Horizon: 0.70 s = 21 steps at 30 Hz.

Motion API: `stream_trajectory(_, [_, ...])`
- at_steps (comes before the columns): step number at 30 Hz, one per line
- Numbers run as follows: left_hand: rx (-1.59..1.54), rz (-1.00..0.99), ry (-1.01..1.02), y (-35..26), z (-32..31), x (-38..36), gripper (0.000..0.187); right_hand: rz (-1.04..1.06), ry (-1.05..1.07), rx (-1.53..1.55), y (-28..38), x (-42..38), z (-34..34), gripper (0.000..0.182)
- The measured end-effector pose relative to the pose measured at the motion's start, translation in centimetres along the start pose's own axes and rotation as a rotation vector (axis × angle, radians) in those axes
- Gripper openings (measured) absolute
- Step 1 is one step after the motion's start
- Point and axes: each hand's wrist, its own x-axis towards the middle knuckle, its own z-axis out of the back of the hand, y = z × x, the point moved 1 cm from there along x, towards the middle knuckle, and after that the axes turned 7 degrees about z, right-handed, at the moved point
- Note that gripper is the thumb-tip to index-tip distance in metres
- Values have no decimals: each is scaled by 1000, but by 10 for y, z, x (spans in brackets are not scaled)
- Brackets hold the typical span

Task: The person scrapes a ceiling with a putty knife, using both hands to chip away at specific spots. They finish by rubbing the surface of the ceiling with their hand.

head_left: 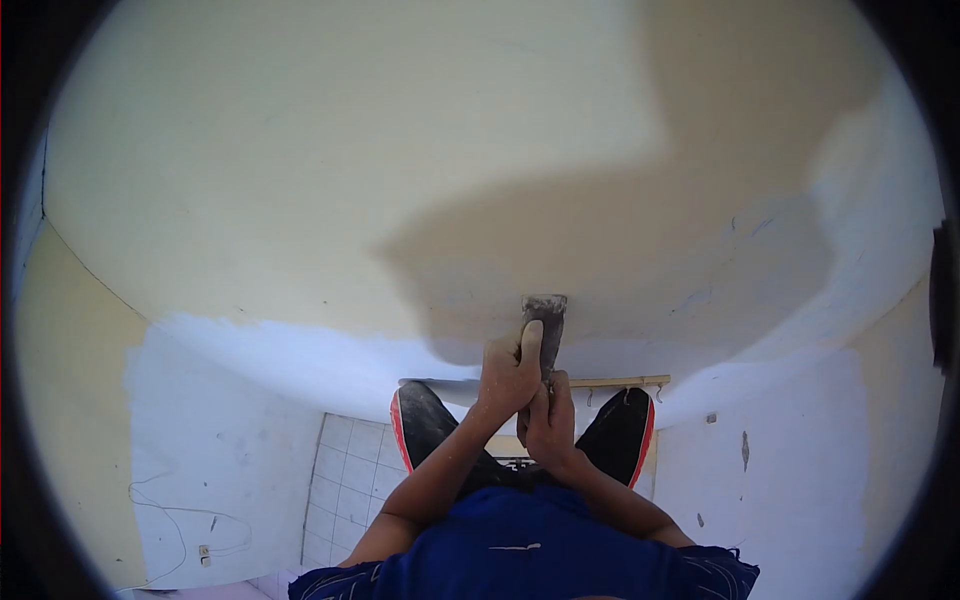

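A dark, dust-covered flat tool (547,335) rests with its far end against the pale wall (300,200). My left hand (510,375) is closed round it from the left, the thumb stretched along its face. Just below and to the right, my right hand (549,420) is closed at the tool's near end; its fingertips are partly hidden, and I cannot make out whether they grip the tool or something else. Whitish dust coats both hands. A broad shadow lies across the wall around the tool.
A wooden strip with hooks (625,382) runs beside my knees. Tiled floor (350,470) shows at lower left. A thin cable (180,525) hangs near an outlet (204,551) on the left wall. A dark object (942,300) stands at the right edge.
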Motion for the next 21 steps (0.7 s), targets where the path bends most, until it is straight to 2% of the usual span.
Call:
stream_trajectory(2, [-100,12,-33,0,-4,-2,48,88,-1,-59,-5,0,3,19])
stream_trajectory(5, [-185,23,-13,-17,-1,9,47,31,27,-123,49,12,-1,18])
stream_trajectory(8, [-224,20,19,-23,2,10,47,100,50,-18,33,13,-2,17])
stream_trajectory(14, [-116,24,-9,-3,-3,-4,46,72,7,-28,8,-1,0,18])
stream_trajectory(19, [-158,22,-10,-35,5,9,44,142,3,-71,42,18,-7,18])
stream_trajectory(21, [-224,-34,12,-40,7,14,44,153,17,-66,46,19,-7,17])
